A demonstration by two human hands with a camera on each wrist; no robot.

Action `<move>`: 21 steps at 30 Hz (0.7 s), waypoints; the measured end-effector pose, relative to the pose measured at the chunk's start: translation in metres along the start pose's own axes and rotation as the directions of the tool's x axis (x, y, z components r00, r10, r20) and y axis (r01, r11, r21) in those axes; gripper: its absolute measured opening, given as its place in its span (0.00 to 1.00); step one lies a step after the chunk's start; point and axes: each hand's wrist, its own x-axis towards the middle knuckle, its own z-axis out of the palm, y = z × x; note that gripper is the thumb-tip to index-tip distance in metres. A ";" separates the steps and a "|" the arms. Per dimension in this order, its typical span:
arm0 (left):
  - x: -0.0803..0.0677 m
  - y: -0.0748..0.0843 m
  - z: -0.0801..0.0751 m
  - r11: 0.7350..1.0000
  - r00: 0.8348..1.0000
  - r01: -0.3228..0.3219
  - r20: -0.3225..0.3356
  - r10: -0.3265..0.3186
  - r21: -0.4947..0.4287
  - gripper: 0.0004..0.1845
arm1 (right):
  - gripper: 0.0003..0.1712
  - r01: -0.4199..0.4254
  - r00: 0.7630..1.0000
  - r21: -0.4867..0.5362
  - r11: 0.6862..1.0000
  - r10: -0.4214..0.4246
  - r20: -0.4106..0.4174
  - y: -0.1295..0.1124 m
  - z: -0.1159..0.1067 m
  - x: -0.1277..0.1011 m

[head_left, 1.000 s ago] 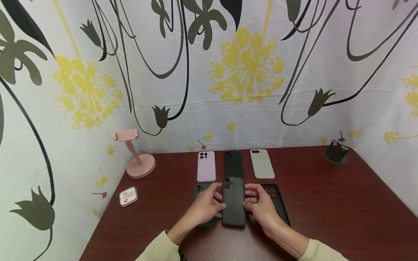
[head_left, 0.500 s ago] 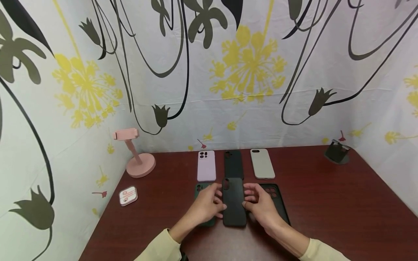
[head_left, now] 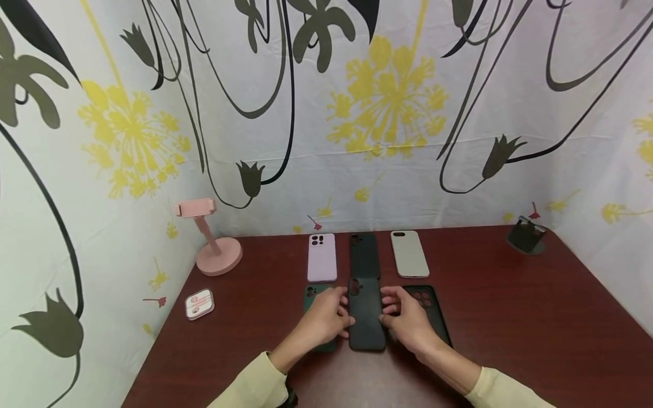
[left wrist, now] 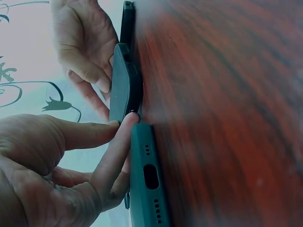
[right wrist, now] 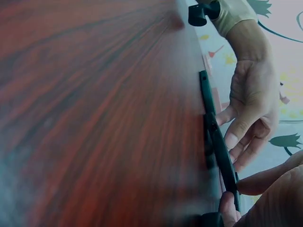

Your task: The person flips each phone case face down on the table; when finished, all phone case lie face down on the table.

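A black phone case (head_left: 367, 317) lies back up at the front middle, its camera cutout at the far left corner. My left hand (head_left: 323, 314) pinches its left edge between thumb and fingers, as the left wrist view shows close up. On the opposite edge, my right hand (head_left: 410, 323) grips it with thumb and fingertips, seen low in the right wrist view (right wrist: 272, 194). The left hand overlaps a green phone case (left wrist: 147, 184) lying beside it. Partly behind the right hand is a dark green phone case (head_left: 436, 314) with several camera holes.
Behind the hands lie a lilac phone case (head_left: 322, 260), another black case (head_left: 364, 255) and a cream case (head_left: 410, 255). A pink phone stand (head_left: 219, 256) and a small white square box (head_left: 199, 305) are at left. A dark stand (head_left: 526, 236) sits far right near the patterned cloth (head_left: 326, 130).
The black phone case has shifted very slightly to the right between the two hands, which keep their grip on its edges. The head view has tilted a little.
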 end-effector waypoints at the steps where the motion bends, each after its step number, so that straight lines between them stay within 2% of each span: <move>1: 0.001 0.000 0.000 1.000 1.000 -0.002 0.001 0.002 0.010 0.37 | 0.33 0.002 1.000 -0.016 1.000 -0.002 0.003 0.001 0.000 0.000; 10: 0.000 0.003 0.002 0.993 1.000 -0.018 -0.015 0.020 0.114 0.36 | 0.37 0.038 0.999 -0.113 0.993 -0.036 0.021 0.003 0.002 0.000; 13: 0.000 0.003 0.002 0.984 0.999 -0.031 -0.021 0.035 0.176 0.35 | 0.37 0.054 0.998 -0.147 0.988 -0.051 0.023 0.002 0.003 0.000; 17: -0.001 0.003 0.002 0.966 0.998 -0.046 -0.031 0.055 0.256 0.35 | 0.37 0.053 0.998 -0.159 0.986 -0.048 0.036 0.000 0.003 -0.001; 21: -0.001 0.002 0.002 0.960 0.997 -0.053 -0.034 0.065 0.276 0.35 | 0.39 0.029 0.999 -0.156 0.987 -0.023 0.044 -0.001 0.003 0.000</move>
